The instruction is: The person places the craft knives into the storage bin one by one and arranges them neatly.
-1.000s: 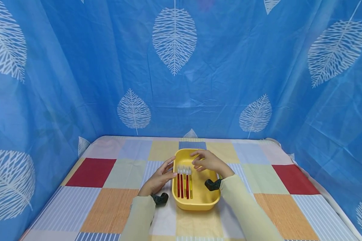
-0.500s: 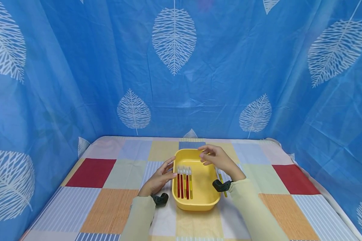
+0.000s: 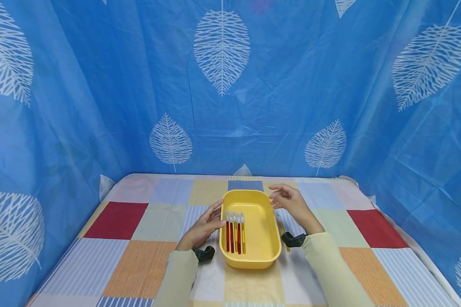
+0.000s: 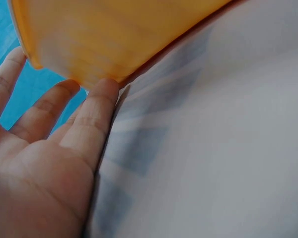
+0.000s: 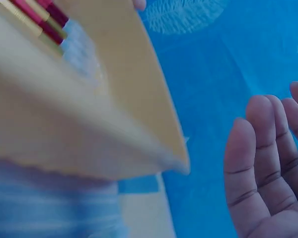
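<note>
A yellow plastic tray [image 3: 250, 264] sits on the table in the head view. Several paintbrushes with red and gold handles [image 3: 235, 234] lie side by side along its left half, pale tips pointing away from me. My left hand [image 3: 201, 228] touches the tray's left wall with spread fingers; the left wrist view has the fingertips against the yellow wall [image 4: 124, 39]. To the right of the tray's far end hovers my right hand [image 3: 292, 207], fingers loosely bent and holding nothing. Below it, another gold-handled paintbrush [image 3: 282, 228] lies outside the tray, partly covered by the wrist camera.
A patchwork cloth [image 3: 157, 221] covers the table. Blue curtain [image 3: 276, 94] with white leaf patterns hangs behind and at both sides. Dark wrist cameras are strapped on both arms, the right one [image 3: 293, 239] close to the tray's right wall.
My right hand has moved from over the tray to the right, past its rim. The brush outside the tray has come into view. My left hand and the tray stay in place.
</note>
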The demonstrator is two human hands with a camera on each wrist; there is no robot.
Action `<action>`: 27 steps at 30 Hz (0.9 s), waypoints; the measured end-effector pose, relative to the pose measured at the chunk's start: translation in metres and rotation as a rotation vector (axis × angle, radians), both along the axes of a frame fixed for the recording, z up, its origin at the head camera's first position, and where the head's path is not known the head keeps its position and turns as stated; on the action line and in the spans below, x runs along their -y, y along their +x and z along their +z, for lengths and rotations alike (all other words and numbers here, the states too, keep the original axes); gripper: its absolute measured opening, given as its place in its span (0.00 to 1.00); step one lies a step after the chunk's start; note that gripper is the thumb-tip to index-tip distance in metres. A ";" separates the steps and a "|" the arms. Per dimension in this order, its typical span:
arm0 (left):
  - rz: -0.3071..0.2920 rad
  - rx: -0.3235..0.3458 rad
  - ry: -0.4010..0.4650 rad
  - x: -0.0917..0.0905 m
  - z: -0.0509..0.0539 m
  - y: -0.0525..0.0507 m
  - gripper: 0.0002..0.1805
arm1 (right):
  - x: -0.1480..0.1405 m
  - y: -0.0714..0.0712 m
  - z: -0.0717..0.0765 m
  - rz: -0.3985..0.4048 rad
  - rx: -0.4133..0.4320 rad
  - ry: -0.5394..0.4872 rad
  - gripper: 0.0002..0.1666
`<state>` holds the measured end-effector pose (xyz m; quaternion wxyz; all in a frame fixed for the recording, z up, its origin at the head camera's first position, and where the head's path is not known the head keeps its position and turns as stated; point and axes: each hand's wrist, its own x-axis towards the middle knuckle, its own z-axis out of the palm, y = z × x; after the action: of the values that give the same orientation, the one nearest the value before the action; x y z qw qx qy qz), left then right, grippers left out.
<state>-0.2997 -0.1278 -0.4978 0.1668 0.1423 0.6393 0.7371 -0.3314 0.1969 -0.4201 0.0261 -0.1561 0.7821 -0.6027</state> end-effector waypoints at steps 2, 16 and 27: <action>-0.004 -0.003 -0.002 0.000 0.000 0.000 0.47 | -0.004 -0.001 -0.005 -0.026 0.030 -0.007 0.24; 0.001 -0.005 0.005 0.000 -0.001 0.000 0.47 | -0.021 -0.003 -0.039 -0.126 0.093 0.041 0.22; -0.005 -0.014 0.002 0.001 -0.001 0.000 0.46 | -0.030 -0.009 -0.060 -0.108 0.148 0.106 0.21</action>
<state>-0.2998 -0.1284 -0.4985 0.1639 0.1495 0.6393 0.7363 -0.3403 0.2271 -0.4805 0.0595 -0.0672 0.8159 -0.5711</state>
